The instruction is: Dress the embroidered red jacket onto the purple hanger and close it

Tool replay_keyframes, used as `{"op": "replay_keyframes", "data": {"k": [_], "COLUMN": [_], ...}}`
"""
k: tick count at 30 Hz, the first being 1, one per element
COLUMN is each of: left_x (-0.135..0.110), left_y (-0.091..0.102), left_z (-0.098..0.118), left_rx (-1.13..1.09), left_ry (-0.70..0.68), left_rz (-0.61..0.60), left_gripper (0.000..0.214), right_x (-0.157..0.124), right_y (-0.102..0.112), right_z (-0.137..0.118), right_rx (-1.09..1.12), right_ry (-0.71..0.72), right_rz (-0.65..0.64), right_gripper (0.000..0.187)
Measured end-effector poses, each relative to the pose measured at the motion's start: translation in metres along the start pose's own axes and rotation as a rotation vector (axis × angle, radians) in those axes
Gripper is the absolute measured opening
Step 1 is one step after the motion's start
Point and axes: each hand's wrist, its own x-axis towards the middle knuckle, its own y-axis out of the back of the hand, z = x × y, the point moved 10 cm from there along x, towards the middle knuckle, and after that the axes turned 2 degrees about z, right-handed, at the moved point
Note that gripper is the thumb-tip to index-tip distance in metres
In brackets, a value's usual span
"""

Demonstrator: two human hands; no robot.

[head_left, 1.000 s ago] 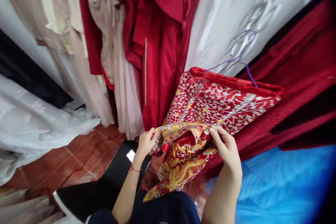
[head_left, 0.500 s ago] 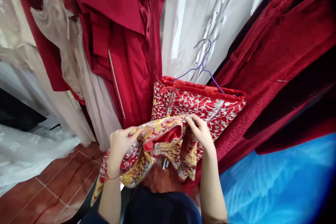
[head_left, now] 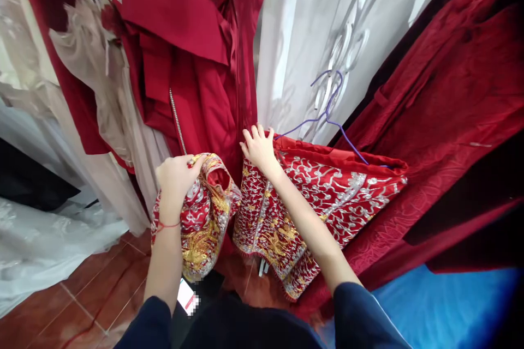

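The left hand (head_left: 177, 177) is closed in a grip on a bunched fold of the embroidered red garment (head_left: 327, 196), thumb and fingers pinching the gathered cloth at its top edge, so that this held part (head_left: 202, 218) hangs down below the fist in a loose bundle showing gold and silver stitching and a plain red lining. A thin red string circles that wrist. The right hand (head_left: 258, 147) lies with fingers spread, pinching nothing, flat against the upper left corner of the same garment where its red satin edge begins.

The garment hangs from a purple wire hanger (head_left: 327, 114) (its hook rises against the white cloth behind) and spreads to the right of the right hand, its fringed lower edge drooping toward the floor between the two forearms. Both sleeves are dark navy.

Just behind the left hand hangs a dark red satin dress (head_left: 196, 54) with a line of sparkling trim running down it. Left of that hang pale beige gowns (head_left: 102, 92). Behind the hanger is a white garment cover (head_left: 327, 22), and to the right deep red patterned cloth (head_left: 442, 98). Blue plastic sheeting (head_left: 442, 305) lies at the lower right, and white tulle (head_left: 45, 245) rests on the reddish tiled floor (head_left: 102, 289) at the lower left.
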Motion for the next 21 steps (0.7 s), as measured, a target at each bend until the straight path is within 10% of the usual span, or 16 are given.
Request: {"op": "replay_keyframes", "data": {"k": [4, 10, 18, 21], "left_x": [0.044, 0.097, 0.121, 0.115], "left_y": [-0.012, -0.028, -0.041, -0.03], "left_z": [0.009, 0.061, 0.167, 0.191], "left_rx": [0.008, -0.106, -0.419, -0.578], "left_ry": [-0.008, -0.242, -0.5, -0.585], "left_rz": [-0.035, -0.103, -0.268, -0.353], "left_gripper": [0.055, 0.053, 0.055, 0.06], "right_x": [0.01, -0.007, -0.032, -0.045], "right_y": [-0.003, 0.038, 0.083, 0.132], "right_z": [0.004, -0.015, -0.018, 0.028], "right_rx": [-0.073, 0.036, 0.329, 0.314], "right_ry": [-0.099, 0.16, 0.41, 0.375], "right_rz": [-0.249, -0.408, -0.262, 0.011], "right_gripper": [0.04, 0.034, 0.022, 0.021]}}
